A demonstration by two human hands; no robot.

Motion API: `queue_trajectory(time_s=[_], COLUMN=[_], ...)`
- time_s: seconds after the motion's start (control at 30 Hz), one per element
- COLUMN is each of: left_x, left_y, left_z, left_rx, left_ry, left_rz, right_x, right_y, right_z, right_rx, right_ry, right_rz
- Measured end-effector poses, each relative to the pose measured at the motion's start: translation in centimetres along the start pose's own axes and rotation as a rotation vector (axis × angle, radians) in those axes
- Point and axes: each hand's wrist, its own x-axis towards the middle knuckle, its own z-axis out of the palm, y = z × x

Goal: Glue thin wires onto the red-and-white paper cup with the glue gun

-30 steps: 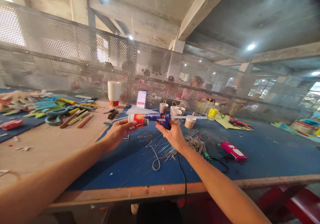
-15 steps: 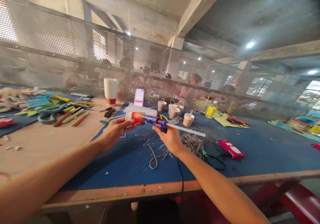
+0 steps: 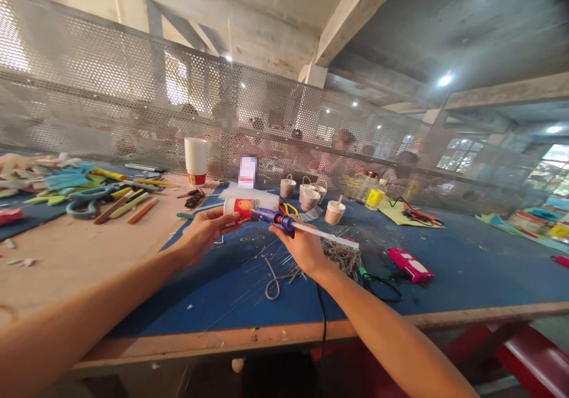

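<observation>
My left hand is closed around a red and white paper cup, which lies on its side in the air above the table. In my right hand is a blue glue gun, its nozzle at the cup's right end; whether the tip touches cannot be made out. A long whitish glue stick sticks out of the gun's back. Beneath my right hand lies a tangle of grey cord, with one loose loop nearer the edge.
Small cord-wrapped cups stand behind my hands, with a stack of paper cups and a phone farther back. Scissors and tools lie left. A pink box lies right. A perforated metal screen borders the table.
The glue gun has tilted slightly, so its glue stick's rear end sits lower and further left. My left hand and the cup have hardly moved.
</observation>
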Motion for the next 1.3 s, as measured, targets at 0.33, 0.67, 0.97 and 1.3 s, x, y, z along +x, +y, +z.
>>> queue_trajectory(time_s=[0.33, 0.67, 0.97, 1.3], left_x=[-0.03, 0.07, 0.05, 0.04], left_y=[0.16, -0.1, 0.03, -0.01], left_z=[0.21, -0.01, -0.05, -0.11], left_rx=[0.01, 0.018, 0.024, 0.016], left_ry=[0.012, 0.005, -0.008, -0.014], left_rz=[-0.007, -0.001, -0.007, -0.012], right_x=[0.01, 0.06, 0.03, -0.08], right_y=[-0.01, -0.13, -0.23, -0.07], right_z=[-0.1, -0.43, -0.48, -0.34], right_rx=[-0.039, -0.078, -0.11, -0.118], right_ry=[-0.015, -0.027, -0.034, -0.005], right_rz=[0.008, 0.008, 0.0, -0.035])
